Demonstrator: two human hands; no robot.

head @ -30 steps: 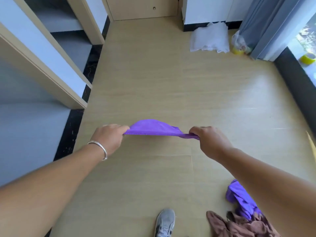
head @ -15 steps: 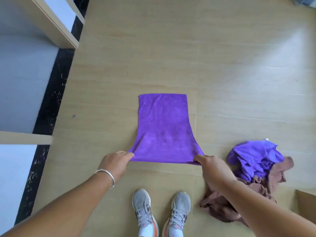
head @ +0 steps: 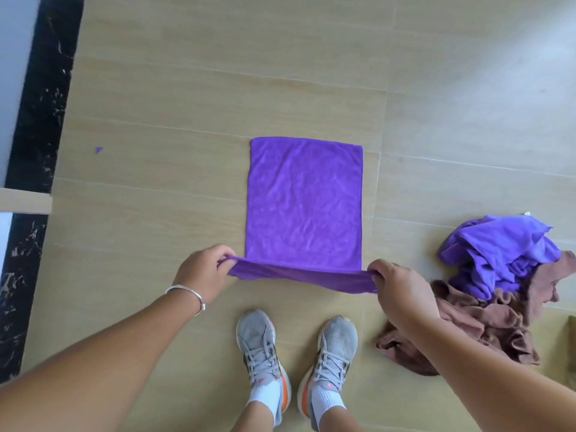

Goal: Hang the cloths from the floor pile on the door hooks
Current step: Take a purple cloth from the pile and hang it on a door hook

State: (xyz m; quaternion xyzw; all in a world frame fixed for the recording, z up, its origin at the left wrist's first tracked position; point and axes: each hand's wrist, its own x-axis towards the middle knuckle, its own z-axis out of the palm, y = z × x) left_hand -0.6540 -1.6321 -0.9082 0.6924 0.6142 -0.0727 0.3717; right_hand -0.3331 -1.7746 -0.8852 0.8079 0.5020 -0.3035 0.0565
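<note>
head view, looking straight down at the floor (head: 187, 88).

purple cloth (head: 304, 201) spread flat on the floor, long axis running near to far, far edge square, near edge lifted off the floor.

left hand (head: 204, 274) pinching the near-left corner of the purple cloth, fingers curled round the fabric. silver bracelet (head: 187, 294) on that wrist.

right hand (head: 402, 294) pinching the near-right corner, fingers curled over the edge. near edge stretched taut between the two hands, sagging slightly at the middle.

floor pile (head: 486, 291) to the right, just beside the right hand: crumpled purple cloths (head: 498, 251) on the far side, brown cloths (head: 480, 325) on the near side, touching and partly overlapping. right forearm crossing in front of the pile's near-left edge.

grey shoes (head: 296, 347) with orange heels and white socks near centre, toes pointing at the cloth's near edge, not touching it.

small purple scrap (head: 99, 149) on the floor, well left of the cloth.

black marbled skirting (head: 34, 120) along the left edge, pale wall beyond it.

door hooks out of frame.
</note>
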